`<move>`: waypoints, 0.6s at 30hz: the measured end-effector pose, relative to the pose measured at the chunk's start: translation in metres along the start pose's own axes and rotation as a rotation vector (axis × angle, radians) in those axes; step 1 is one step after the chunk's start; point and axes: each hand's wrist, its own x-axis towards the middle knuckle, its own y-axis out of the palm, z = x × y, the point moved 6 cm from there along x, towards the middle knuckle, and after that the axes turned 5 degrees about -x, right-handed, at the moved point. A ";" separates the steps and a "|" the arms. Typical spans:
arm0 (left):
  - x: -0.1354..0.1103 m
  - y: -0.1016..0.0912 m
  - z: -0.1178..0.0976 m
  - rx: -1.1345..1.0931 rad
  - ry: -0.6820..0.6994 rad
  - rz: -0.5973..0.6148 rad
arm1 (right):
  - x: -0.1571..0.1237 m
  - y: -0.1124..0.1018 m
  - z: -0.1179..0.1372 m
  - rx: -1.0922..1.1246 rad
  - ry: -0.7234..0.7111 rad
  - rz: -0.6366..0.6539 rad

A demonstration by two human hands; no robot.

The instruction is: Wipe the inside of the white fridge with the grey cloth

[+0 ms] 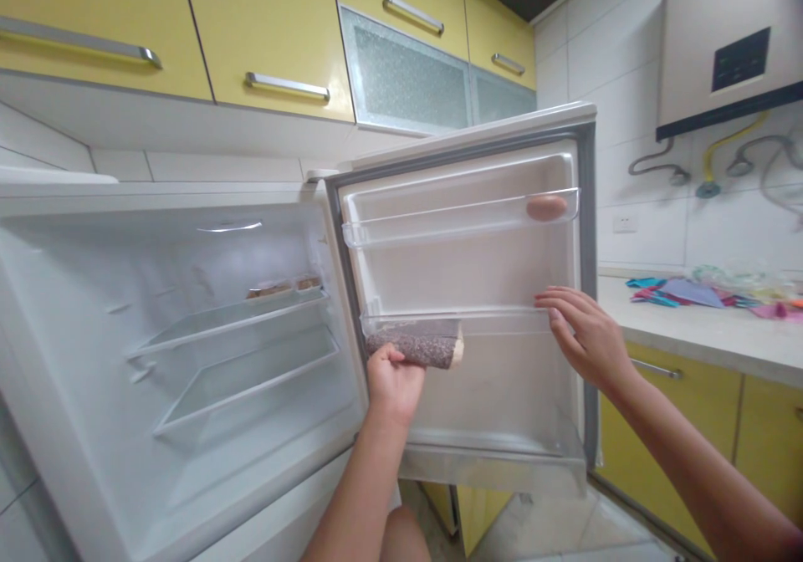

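My left hand (395, 388) is closed around a folded brown speckled cloth (427, 346) with a pale end. The cloth lies against the middle clear shelf (495, 323) of the open fridge door (483, 395). At that shelf's right end is my right hand (583, 336), its fingers stretched out and the thumb apart, with nothing held. Its fingertips are at the shelf's end; whether they touch it I cannot tell. A brown egg (546, 206) sits in the upper door shelf (432, 229).
Inside the fridge, glass shelves (251, 382) line the left, with small food packs (276, 288) at the back of the upper one. Yellow cabinets (269, 27) hang overhead. Colourful cloths (690, 292) lie on the counter (708, 336) at right, below a water heater (733, 35).
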 end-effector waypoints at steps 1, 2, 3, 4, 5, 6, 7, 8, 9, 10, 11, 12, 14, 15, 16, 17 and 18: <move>0.000 -0.006 -0.007 0.011 -0.012 -0.011 | 0.000 0.000 0.000 -0.004 0.000 0.000; 0.000 -0.012 -0.015 0.026 -0.018 -0.025 | 0.000 0.001 0.000 -0.010 0.001 0.001; 0.000 -0.017 -0.022 0.042 -0.016 -0.034 | 0.000 0.000 0.001 -0.017 0.002 0.003; 0.001 -0.021 -0.029 0.054 -0.001 -0.033 | -0.001 0.000 0.001 -0.024 0.003 0.007; 0.002 -0.024 -0.036 0.065 0.020 -0.027 | -0.001 0.000 0.002 -0.030 0.002 0.009; 0.003 -0.026 -0.041 0.080 0.040 -0.022 | -0.002 -0.001 0.002 -0.036 0.000 0.011; 0.004 -0.028 -0.044 0.095 0.058 -0.021 | -0.002 -0.001 0.003 -0.039 -0.003 0.012; 0.005 -0.029 -0.046 0.106 0.076 -0.025 | -0.002 -0.002 0.004 -0.039 -0.006 0.011; 0.006 -0.030 -0.046 0.111 0.091 -0.040 | -0.002 -0.003 0.004 -0.037 -0.008 0.007; 0.007 -0.031 -0.043 0.112 0.102 -0.059 | -0.002 -0.003 0.005 -0.034 -0.006 0.001; 0.007 -0.030 -0.040 0.113 0.113 -0.076 | -0.002 -0.004 0.005 -0.029 -0.003 -0.002; 0.008 -0.029 -0.035 0.117 0.128 -0.092 | -0.002 -0.004 0.005 -0.024 0.001 -0.005; 0.010 -0.026 -0.023 0.138 0.162 -0.115 | -0.001 -0.004 0.006 -0.015 0.010 -0.008; 0.011 -0.024 -0.017 0.149 0.180 -0.125 | -0.001 -0.004 0.006 -0.011 0.014 -0.008; 0.011 -0.022 -0.011 0.158 0.195 -0.138 | -0.001 -0.003 0.006 -0.008 0.018 -0.008; 0.012 -0.020 -0.005 0.166 0.203 -0.152 | 0.000 -0.003 0.006 -0.006 0.022 -0.009; 0.013 -0.018 0.001 0.172 0.202 -0.164 | 0.000 -0.003 0.007 -0.003 0.026 -0.009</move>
